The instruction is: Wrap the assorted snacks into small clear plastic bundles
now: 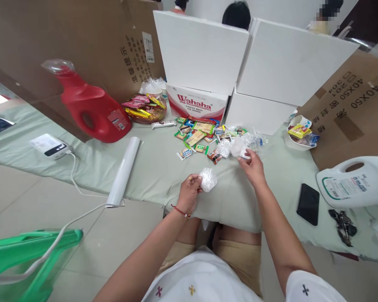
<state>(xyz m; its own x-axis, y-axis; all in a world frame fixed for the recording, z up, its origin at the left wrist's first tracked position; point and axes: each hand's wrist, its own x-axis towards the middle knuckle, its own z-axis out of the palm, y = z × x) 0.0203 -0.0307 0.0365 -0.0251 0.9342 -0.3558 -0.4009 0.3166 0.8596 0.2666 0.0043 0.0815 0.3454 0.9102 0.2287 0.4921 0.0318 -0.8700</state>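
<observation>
Near the table's front edge, my left hand (191,192) pinches a round, crumpled clear plastic bundle (208,179); what is inside it, if anything, cannot be made out. Farther forward and to the right, the fingers of my right hand (252,167) close on another whitish clear plastic bundle (238,147). A similar crumpled bundle (223,148) lies just left of it, and loose clear plastic (258,141) lies to its right. Beyond my hands spreads a pile of small wrapped snacks (195,137) in green, yellow, brown and blue packets.
A Wahaha carton (197,104) and white panels (204,54) stand behind the pile. At left are a red jug (94,110), a bowl of snacks (146,110) and a white roll (125,172). At right are a paper cup and bowl (297,142), phone (308,204), keys (343,226) and white jug (355,182).
</observation>
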